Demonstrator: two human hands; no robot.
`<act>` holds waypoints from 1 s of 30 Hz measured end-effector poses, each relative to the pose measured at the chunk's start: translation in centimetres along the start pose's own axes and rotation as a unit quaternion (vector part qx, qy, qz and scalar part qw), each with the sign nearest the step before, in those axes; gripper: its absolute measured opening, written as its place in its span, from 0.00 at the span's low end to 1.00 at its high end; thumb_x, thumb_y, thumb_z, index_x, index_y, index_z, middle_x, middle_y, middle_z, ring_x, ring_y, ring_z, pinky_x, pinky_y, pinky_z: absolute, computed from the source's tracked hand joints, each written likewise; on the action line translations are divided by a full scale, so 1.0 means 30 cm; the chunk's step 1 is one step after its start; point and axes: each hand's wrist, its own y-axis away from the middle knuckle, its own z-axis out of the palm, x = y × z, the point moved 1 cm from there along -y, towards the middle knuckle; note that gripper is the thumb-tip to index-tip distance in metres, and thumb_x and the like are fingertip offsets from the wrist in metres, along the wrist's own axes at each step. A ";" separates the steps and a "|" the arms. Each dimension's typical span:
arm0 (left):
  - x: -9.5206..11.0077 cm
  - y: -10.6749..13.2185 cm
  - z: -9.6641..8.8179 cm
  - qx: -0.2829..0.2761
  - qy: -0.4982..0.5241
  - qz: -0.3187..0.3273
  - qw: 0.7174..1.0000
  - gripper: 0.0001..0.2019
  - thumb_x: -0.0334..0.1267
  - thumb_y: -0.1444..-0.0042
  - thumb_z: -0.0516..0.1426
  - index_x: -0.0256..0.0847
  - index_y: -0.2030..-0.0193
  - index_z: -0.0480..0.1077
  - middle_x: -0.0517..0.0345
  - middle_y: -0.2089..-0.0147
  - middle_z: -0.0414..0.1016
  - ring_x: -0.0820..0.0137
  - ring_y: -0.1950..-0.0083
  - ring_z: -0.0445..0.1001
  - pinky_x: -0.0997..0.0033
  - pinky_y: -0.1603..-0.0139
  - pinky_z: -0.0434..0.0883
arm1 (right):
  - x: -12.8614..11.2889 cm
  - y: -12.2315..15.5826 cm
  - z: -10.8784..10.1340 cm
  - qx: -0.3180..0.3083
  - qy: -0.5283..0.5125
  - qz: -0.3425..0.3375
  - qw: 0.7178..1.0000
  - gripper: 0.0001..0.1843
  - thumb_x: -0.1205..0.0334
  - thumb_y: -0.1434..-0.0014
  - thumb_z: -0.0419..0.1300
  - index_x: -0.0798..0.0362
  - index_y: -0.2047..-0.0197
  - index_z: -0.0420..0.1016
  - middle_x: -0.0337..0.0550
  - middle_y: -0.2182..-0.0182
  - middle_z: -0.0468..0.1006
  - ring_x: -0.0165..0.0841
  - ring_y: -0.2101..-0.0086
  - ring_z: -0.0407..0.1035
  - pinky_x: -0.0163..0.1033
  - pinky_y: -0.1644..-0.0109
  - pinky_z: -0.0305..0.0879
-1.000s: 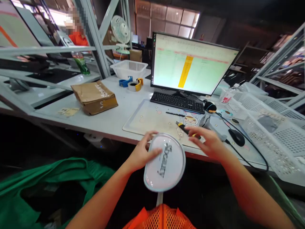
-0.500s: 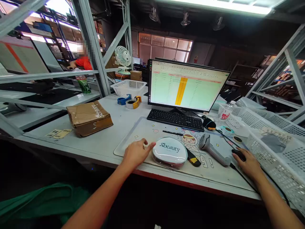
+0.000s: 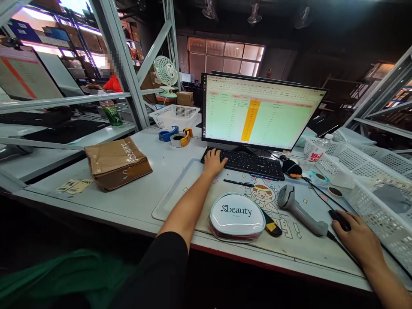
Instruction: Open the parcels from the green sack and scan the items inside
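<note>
The left hand (image 3: 214, 163) has left the side of the bag (image 3: 237, 215) and gone up to the keyboard (image 3: 254, 165); its fingers are spread over the left end. The bag sits on the mat (image 3: 180, 197), near the front edge, with its word showing; a second ago the left hand held it, and now no hand touches it. The right hand (image 3: 358, 237) is on the mouse (image 3: 341, 220), as it was half a second ago; part of it is hidden, so I cannot tell if it pinches the mouse or just rests there. The work seems to have gone from bag to screen (image 3: 222, 120); the knife (image 3: 273, 227) pokes out beside the bag; the scanner (image 3: 301, 212) lies near, to the right.
</note>
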 end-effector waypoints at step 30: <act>-0.067 0.041 0.058 -0.058 -0.048 -0.003 0.997 0.36 0.59 0.28 0.49 0.38 0.22 0.60 0.42 0.17 0.51 0.41 0.16 0.45 0.42 0.16 0.43 | 0.018 -0.003 0.022 0.013 0.002 -0.006 1.000 0.34 0.37 0.34 0.47 0.49 0.39 0.77 0.51 0.40 0.78 0.53 0.44 0.76 0.56 0.42 0.73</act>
